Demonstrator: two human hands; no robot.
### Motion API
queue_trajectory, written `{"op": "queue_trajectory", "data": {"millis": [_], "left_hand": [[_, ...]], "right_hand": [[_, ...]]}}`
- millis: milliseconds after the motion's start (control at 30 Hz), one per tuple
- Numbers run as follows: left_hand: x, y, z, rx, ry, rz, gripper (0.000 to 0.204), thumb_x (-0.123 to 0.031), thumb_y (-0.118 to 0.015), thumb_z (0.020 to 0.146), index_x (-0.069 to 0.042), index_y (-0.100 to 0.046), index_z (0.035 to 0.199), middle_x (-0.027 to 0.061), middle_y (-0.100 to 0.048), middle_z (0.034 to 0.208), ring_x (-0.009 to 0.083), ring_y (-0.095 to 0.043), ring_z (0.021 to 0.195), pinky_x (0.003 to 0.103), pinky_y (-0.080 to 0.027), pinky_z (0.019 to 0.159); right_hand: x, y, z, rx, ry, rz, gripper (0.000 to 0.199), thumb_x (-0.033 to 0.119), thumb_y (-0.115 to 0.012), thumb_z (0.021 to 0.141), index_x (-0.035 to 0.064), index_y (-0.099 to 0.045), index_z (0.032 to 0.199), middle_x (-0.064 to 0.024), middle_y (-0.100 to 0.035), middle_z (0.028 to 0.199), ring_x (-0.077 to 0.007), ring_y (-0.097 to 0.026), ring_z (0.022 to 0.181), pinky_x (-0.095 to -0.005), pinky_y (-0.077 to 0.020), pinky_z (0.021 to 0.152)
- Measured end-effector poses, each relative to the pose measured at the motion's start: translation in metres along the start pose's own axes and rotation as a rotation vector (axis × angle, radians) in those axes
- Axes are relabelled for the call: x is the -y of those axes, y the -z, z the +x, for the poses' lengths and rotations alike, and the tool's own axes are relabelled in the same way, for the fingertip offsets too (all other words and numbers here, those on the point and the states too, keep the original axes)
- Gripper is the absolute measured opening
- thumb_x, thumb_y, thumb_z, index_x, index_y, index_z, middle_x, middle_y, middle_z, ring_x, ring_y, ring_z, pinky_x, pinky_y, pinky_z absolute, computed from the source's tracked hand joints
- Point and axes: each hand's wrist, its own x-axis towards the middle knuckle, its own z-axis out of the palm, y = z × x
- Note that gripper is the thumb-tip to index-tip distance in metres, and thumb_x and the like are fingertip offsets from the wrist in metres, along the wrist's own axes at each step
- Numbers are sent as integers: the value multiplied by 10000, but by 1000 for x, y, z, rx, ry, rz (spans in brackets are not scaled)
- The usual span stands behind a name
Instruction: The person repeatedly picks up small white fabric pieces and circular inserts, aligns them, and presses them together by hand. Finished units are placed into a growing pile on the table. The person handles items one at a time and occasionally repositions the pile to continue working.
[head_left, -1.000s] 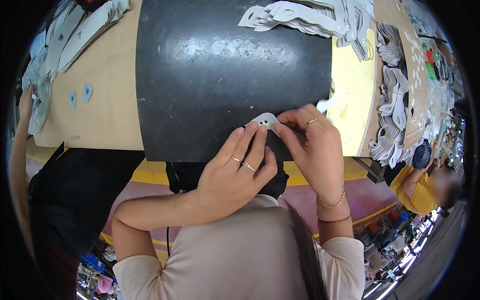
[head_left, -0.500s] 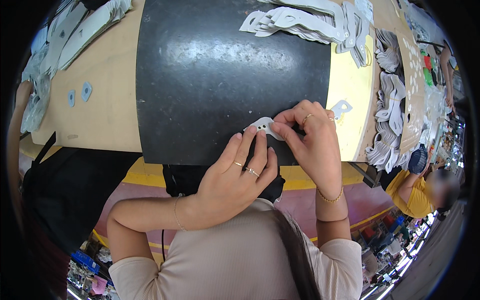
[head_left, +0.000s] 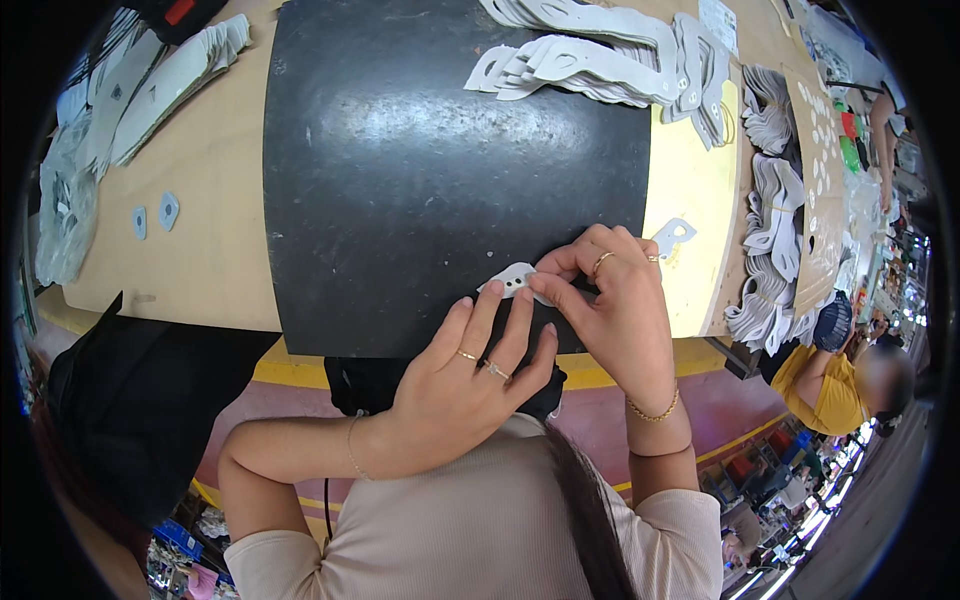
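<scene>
Lying flat at the near edge of the black mat, a small pale grey die-cut piece with punched holes is held down by both hands. The right hand is curled over its right end, and the grip of thumb and forefinger is pressed together on that edge. The left hand is laid beside it with fingers extended and close together; the fingertips rest at or just below the piece's lower edge, pinching nothing.

The piece is judged to be thin, light sheet stock, flexible rather than rigid, and likely to crease if bent sharply. Being flat on the mat, it is best lifted by an edge or corner, pinched between fingertips, with the webs around the holes avoided as the weakest points. Sliding on the smooth mat is considered likely.

A similar cut-out lies just beyond the right hand on the yellow sheet. Stacks of larger pale cut parts are fanned across the far edge of the mat, with more piles to the right. Two small blue-grey pieces lie on the wooden surface to the left.
</scene>
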Motion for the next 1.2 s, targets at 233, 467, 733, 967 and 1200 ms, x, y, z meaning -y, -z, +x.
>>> {"op": "queue_trajectory", "data": {"millis": [233,467,733,967,1200], "left_hand": [[-8,-4,6,2,22,83,237,-215,-607,922,-97,-636,1125,211,-636,1273,402,-630,1171,447,-510,982],[-5,-2,5,-11,-8,124,202,-207,-602,935,-114,-624,1113,218,-641,1259,402,-645,1151,429,-496,993],[-6,-3,3,-2,4,119,216,-225,-601,931,-107,-628,1109,207,-649,1258,402,-648,1159,441,-493,1001],[-6,-1,8,-3,23,99,235,-229,-605,922,-90,-657,1103,194,-671,1224,392,-654,1145,433,-489,1003],[-6,0,7,5,41,70,290,-232,-599,921,-76,-695,1145,172,-676,1242,386,-651,1171,444,-480,1019]], "right_hand": [[0,2,2,48,-14,-20,106,171,-810,820,115,-724,846,11,-621,791,-215,-567,798,-371,-356,827],[0,12,12,148,24,-61,120,176,-798,829,106,-706,859,-4,-639,790,-219,-613,779,-376,-367,795],[-1,12,18,170,2,-44,154,192,-826,802,81,-720,813,-18,-640,743,-196,-569,671,-351,-356,760],[1,14,19,189,-13,-34,132,189,-802,828,95,-713,805,-14,-641,742,-218,-624,738,-373,-345,767],[0,13,20,178,-21,-24,182,205,-847,781,73,-723,798,-21,-638,716,-184,-545,604,-336,-351,749]]}}
